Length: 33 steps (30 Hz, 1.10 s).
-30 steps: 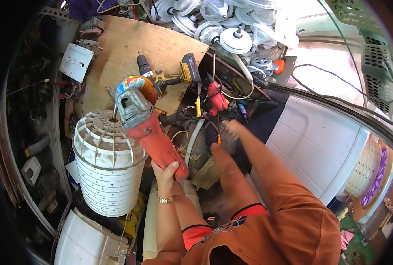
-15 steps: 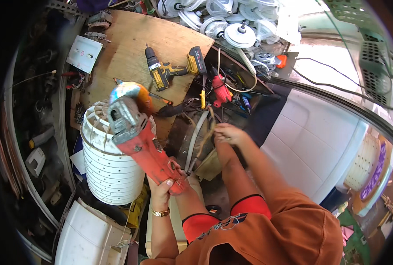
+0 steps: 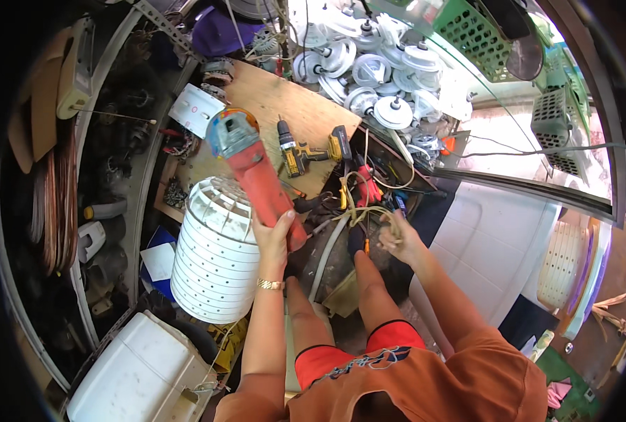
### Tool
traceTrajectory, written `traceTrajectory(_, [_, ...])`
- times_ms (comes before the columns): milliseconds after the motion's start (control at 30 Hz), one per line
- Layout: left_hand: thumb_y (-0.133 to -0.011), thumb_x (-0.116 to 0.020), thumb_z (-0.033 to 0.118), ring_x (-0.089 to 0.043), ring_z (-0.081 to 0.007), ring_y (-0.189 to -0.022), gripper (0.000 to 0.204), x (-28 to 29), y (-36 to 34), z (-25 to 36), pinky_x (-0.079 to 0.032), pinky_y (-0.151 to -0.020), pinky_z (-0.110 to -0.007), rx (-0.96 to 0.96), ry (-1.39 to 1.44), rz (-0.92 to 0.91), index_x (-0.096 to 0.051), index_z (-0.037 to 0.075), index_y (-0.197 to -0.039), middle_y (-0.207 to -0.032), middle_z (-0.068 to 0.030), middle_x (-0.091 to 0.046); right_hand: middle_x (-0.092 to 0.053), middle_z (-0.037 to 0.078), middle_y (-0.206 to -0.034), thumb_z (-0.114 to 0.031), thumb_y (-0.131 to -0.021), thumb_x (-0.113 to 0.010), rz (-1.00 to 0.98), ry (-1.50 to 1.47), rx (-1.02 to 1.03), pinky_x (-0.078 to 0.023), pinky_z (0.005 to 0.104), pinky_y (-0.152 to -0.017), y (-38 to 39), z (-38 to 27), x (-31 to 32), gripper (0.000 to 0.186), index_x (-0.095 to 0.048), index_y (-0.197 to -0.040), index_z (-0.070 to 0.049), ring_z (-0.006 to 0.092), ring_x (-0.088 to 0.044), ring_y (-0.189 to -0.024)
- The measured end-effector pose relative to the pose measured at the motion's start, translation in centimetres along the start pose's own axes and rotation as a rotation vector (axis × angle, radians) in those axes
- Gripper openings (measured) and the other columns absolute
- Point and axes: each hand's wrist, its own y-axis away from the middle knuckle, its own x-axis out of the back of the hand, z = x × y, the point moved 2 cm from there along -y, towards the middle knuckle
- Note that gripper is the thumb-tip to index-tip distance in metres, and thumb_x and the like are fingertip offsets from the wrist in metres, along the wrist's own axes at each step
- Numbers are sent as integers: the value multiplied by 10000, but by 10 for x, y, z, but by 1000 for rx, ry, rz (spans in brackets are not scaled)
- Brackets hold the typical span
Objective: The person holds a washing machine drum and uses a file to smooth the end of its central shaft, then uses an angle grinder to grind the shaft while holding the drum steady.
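Note:
My left hand (image 3: 273, 239) is closed round the rear body of a red angle grinder (image 3: 256, 172). The grinder's metal head and disc point away from me, above a white perforated drum (image 3: 213, 257). To the right, my right hand (image 3: 401, 241) is closed on a tan power cord (image 3: 358, 212), which lies in loose loops between my hands. Beyond the grinder, a yellow-and-black cordless drill (image 3: 295, 156) rests on a wooden board (image 3: 256, 84).
Several white plastic gear units (image 3: 393, 112) are heaped at the back. A tool box area holds a red tool (image 3: 368, 186) and loose hand tools. A white panel (image 3: 474, 239) stands at right, a white casing (image 3: 126, 369) at lower left. Green baskets (image 3: 471, 39) hang upper right.
My left hand has raised the grinder and moved it farther away from me. My right hand has shifted right and slightly nearer, with the cord now gathered in loops. The view has shifted too.

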Motion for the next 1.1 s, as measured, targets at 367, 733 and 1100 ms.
traceTrajectory(367, [-744,-832,368,-686,-277,-945,804,7,60,60,-579,-833,-391,193,319,-190,-476,-27,-1347,-1107,-164,-643,-639,177,-1282,-336,-950,-532,171,133,70,-491,476,-1028,-15,19,-45,448,-620,-1210,18,335,-626,-1185])
traceTrajectory(733, [-674,-856,462,-656,-252,-890,824,0,101,96,-568,-747,-369,270,404,-356,-520,-10,-1260,-1047,-128,-612,-663,288,-1162,-343,-881,-562,12,337,-40,-507,488,-979,-25,-14,-160,357,-447,-661,-87,404,-666,-1033])
traceTrajectory(1100, [-687,-875,421,-642,-256,-854,833,-4,107,131,-567,-757,-368,80,676,-404,-482,25,-1306,-1045,-119,-585,-392,129,-1509,-637,-942,-571,760,3,295,-497,599,-972,-48,45,-48,742,-401,-1455,-129,394,-470,-1301])
